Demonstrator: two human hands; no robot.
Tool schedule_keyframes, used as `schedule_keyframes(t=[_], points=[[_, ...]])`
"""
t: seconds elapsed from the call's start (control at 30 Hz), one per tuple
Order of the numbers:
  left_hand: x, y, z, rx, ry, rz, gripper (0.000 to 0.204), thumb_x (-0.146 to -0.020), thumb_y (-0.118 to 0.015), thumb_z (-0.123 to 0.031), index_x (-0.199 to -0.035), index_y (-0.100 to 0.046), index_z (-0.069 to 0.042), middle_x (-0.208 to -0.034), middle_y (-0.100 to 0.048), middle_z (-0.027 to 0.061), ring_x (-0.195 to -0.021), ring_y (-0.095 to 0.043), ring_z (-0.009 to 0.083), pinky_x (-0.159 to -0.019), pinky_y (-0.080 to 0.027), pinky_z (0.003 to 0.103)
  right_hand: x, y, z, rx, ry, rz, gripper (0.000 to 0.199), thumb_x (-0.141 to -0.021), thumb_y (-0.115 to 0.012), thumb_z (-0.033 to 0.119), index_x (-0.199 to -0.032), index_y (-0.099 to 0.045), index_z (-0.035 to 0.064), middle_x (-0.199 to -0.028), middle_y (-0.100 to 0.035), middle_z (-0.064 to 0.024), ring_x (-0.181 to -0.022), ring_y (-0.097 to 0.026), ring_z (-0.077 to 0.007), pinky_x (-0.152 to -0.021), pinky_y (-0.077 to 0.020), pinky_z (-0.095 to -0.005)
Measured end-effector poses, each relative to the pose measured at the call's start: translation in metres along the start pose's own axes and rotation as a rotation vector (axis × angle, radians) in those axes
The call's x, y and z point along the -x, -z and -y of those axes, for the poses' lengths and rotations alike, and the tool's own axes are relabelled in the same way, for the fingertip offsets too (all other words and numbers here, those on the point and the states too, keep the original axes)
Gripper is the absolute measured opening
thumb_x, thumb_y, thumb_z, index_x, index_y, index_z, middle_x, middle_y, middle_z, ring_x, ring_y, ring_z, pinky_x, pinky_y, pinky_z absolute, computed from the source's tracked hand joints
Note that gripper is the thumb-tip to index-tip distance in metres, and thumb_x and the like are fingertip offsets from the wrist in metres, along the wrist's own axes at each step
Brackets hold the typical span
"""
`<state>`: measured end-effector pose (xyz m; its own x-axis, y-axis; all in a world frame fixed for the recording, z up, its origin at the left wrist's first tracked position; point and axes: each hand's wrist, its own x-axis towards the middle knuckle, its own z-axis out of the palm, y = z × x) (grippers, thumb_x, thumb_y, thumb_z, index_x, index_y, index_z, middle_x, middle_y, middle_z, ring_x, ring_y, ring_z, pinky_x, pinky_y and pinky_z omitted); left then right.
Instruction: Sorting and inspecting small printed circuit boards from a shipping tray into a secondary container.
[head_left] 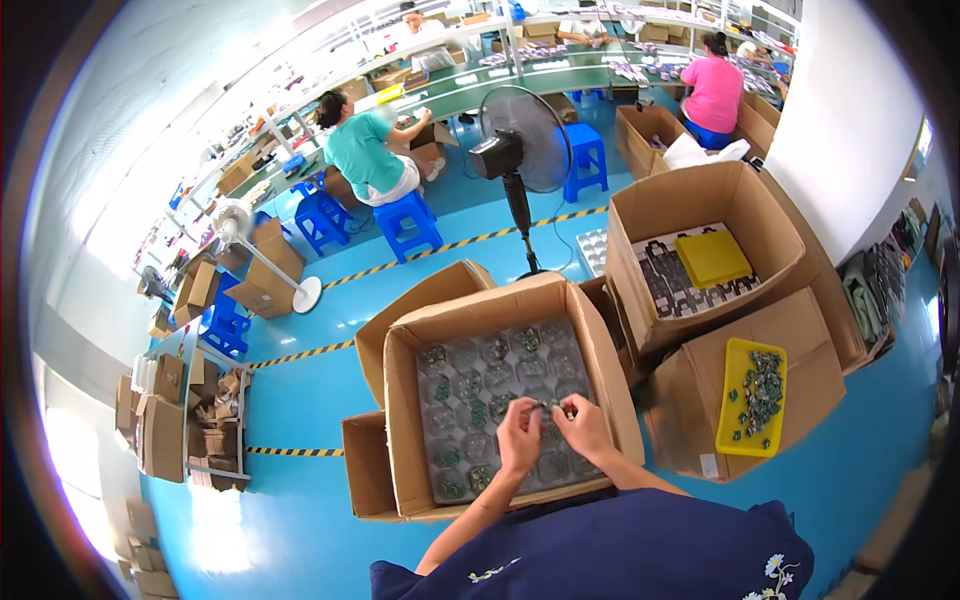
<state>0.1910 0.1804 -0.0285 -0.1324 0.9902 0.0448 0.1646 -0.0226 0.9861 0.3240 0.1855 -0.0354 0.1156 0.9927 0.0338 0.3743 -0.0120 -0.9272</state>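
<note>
My left hand [519, 435] and my right hand [584, 426] are close together above an open cardboard box [402, 430]. The fingers of both are pinched around something small and dark between them, too small to name. Below them, inside the box, lies a clear plastic tray [463, 356] with rows of round pockets. Many pockets hold small green pieces that look like circuit boards. My hands and wrists cover part of the tray's near side.
A yellow tray [733, 438] of small green boards rests on a closed carton [690, 400] to my right. Beyond it, a large open box [640, 270] holds a yellow tray [713, 258]. A black fan [520, 150] stands ahead. Co-workers sit on blue stools at a green bench.
</note>
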Motion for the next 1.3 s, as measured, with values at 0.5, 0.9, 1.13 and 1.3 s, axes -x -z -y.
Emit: schedule_keyframes(t=[0.5, 0.9, 1.13, 1.3], points=[[-0.099, 0.005, 0.032, -0.457, -0.301, -0.04, 0.023, -0.077, -0.064, -0.006, -0.099, -0.061, -0.003, -0.097, -0.064, 0.0126, -0.093, -0.058, 0.0292, -0.085, -0.045, 0.037, 0.001, 0.028, -0.013, -1.381, -0.962, 0.452, 0.021, -0.09, -0.055, 0.029, -0.081, -0.058, 0.0095, -0.086, -0.06, -0.0036, -0.073, -0.059, -0.0168, -0.052, -0.0466, -0.0277], [-0.203, -0.043, 0.074, -1.263, -0.134, 0.3, 0.038, -0.074, -0.071, -0.027, -0.109, -0.062, -0.016, -0.105, -0.064, 0.0145, -0.104, -0.058, 0.033, -0.084, -0.048, 0.046, 0.008, 0.026, -0.015, -1.266, -0.91, 0.181, 0.018, -0.09, -0.055, 0.025, -0.084, -0.056, 0.0072, -0.081, -0.058, -0.0031, -0.069, -0.056, -0.0147, -0.051, -0.0427, -0.026], [-0.196, -0.021, 0.085, -0.564, -0.135, 0.093, 0.04, -0.071, -0.073, -0.012, -0.108, -0.058, -0.011, -0.081, -0.063, 0.0095, -0.077, -0.063, 0.0244, -0.07, -0.05, 0.036, 0.004, 0.017, -0.018, -1.129, -0.935, 0.322, 0.016, -0.09, -0.056, 0.021, -0.101, -0.058, 0.0092, -0.087, -0.06, -0.003, -0.073, -0.059, -0.0151, -0.053, -0.0467, -0.0272], [-0.116, -0.001, 0.042, 0.225, 0.265, 0.173, 0.048, -0.078, -0.068, -0.005, -0.124, -0.052, -0.009, -0.072, -0.057, -0.001, -0.067, -0.054, 0.0097, -0.06, -0.045, 0.025, 0.002, 0.019, -0.013, -1.057, -0.844, 0.391, 0.034, -0.089, -0.06, 0.014, -0.122, -0.053, 0.0144, -0.098, -0.06, -0.001, -0.075, -0.06, -0.0138, -0.057, -0.0497, -0.0275]])
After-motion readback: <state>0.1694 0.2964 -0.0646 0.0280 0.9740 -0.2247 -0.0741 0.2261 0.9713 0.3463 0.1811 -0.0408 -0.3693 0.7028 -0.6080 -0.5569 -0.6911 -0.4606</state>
